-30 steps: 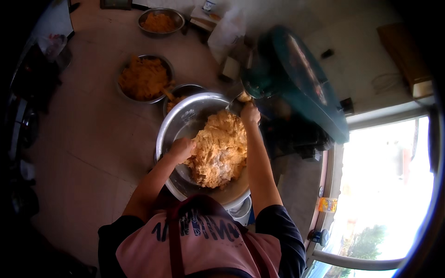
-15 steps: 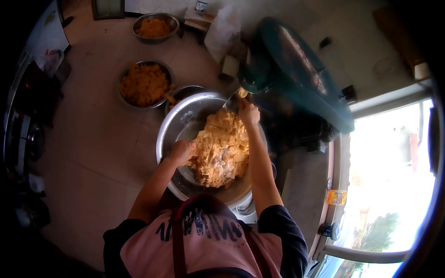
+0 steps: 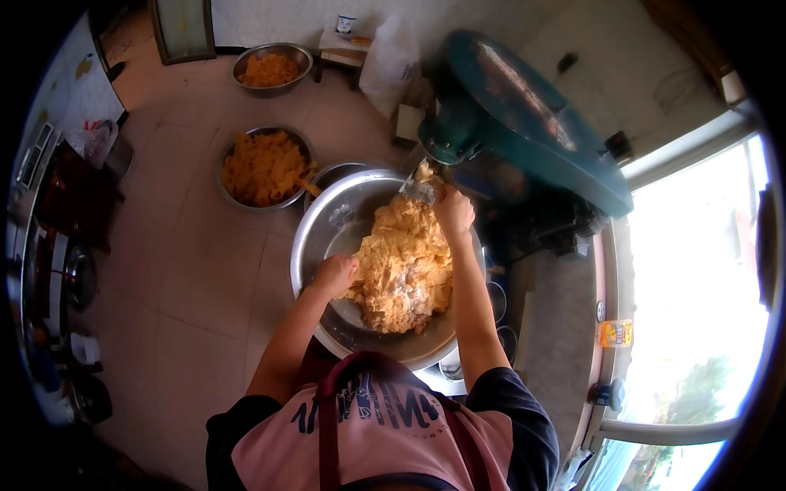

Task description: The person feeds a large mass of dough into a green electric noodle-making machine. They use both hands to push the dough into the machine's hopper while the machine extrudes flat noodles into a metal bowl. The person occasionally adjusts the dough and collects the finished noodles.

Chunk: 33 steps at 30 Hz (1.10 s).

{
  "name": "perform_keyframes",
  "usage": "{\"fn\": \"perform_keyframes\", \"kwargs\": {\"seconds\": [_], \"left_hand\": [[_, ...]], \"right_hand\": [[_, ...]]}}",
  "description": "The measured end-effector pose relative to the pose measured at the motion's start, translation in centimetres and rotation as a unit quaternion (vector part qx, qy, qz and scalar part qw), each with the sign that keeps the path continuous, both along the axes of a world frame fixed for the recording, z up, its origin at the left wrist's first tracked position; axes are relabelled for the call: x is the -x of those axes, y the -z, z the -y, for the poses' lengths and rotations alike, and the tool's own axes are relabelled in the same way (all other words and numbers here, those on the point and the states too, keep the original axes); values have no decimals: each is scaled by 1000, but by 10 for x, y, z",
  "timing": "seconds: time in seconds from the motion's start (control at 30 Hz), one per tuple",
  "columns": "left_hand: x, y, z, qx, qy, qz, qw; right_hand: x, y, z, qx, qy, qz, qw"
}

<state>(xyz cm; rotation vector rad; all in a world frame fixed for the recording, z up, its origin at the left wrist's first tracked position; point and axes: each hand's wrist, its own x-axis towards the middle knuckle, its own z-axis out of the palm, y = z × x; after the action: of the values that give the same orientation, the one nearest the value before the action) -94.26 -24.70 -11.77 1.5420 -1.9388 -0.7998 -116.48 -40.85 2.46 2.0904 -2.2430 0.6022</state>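
A large steel bowl (image 3: 304, 245) holds a big mass of yellow-orange dough (image 3: 401, 270) with white floury patches on it. At the dough's left edge, my left hand (image 3: 336, 275) is closed, its fingers curled against the dough. My right hand (image 3: 453, 211) is closed at the bowl's far right, just under the green mixer head (image 3: 449, 141). Beside its fingers is a shiny metal piece (image 3: 419, 191) with dough stuck above it. The right fingers are partly hidden, so I cannot make out what they grip.
Two steel basins with orange pieces stand on the floor: a nearer basin (image 3: 225, 186) and a farther basin (image 3: 300, 80). A white plastic bag (image 3: 389, 65) stands by a low stool (image 3: 344, 47) at the back. A bright window (image 3: 688, 278) is on the right.
The view has shifted slightly and brightened, with the bowl a little farther right in it. Both hands stay in nearly the same places, the left at the dough, the right below the mixer head.
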Motion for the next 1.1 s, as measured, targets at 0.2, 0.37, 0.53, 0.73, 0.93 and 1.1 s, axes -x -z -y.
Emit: {"fn": "perform_keyframes", "kwargs": {"seconds": [0.2, 0.37, 0.53, 0.73, 0.93, 1.1], "left_hand": [[3, -4, -1, -20, -22, 13, 999], [5, -7, 3, -27, -11, 33, 999], [5, 11, 5, -22, -11, 18, 1000], [4, 2, 6, -30, -19, 41, 999], [12, 1, 5, -33, -5, 35, 999], [6, -6, 5, -30, -1, 40, 999]], "right_hand": [[-8, -26, -21, -8, -20, 39, 999], [1, 23, 16, -25, -31, 1, 999], [11, 35, 60, -73, 40, 6, 997], [4, 5, 21, -70, -4, 11, 997], [12, 28, 41, -52, 24, -10, 998], [0, 13, 44, -39, -23, 51, 998]]}}
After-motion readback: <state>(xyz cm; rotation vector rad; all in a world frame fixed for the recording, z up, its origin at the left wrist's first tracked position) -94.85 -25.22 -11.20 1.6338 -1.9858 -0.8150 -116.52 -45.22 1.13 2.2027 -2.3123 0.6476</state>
